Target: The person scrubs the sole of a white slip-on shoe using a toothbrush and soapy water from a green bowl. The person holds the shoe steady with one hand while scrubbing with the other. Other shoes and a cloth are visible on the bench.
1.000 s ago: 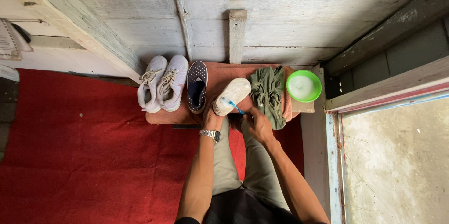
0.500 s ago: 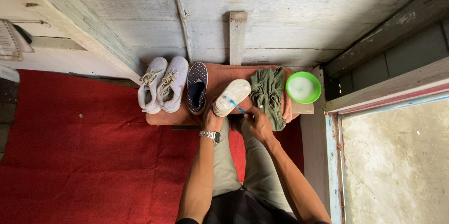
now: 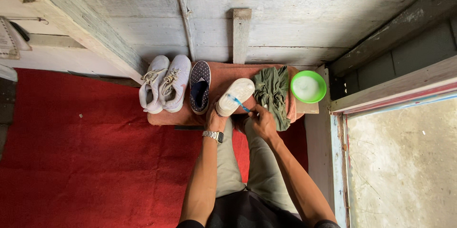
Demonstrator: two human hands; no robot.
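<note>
My left hand (image 3: 215, 121), with a metal watch on its wrist, grips the near end of a slip-on shoe (image 3: 234, 96) turned sole-up, its white sole facing me. My right hand (image 3: 263, 121) holds a blue toothbrush (image 3: 237, 102) whose head rests on that white sole. Both hands work over a small cloth-covered bench (image 3: 223, 73). The matching dark dotted slip-on shoe (image 3: 199, 86) lies just left of the held one.
A pair of pale grey laced sneakers (image 3: 164, 88) sits at the bench's left end. A crumpled green cloth (image 3: 272, 92) and a green bowl of white liquid (image 3: 308, 86) lie to the right. Red carpet (image 3: 85, 156) covers the floor; a wooden wall stands behind, a doorway at right.
The toothbrush head has shifted slightly along the white sole with my right hand. The shoe and my left hand stay put.
</note>
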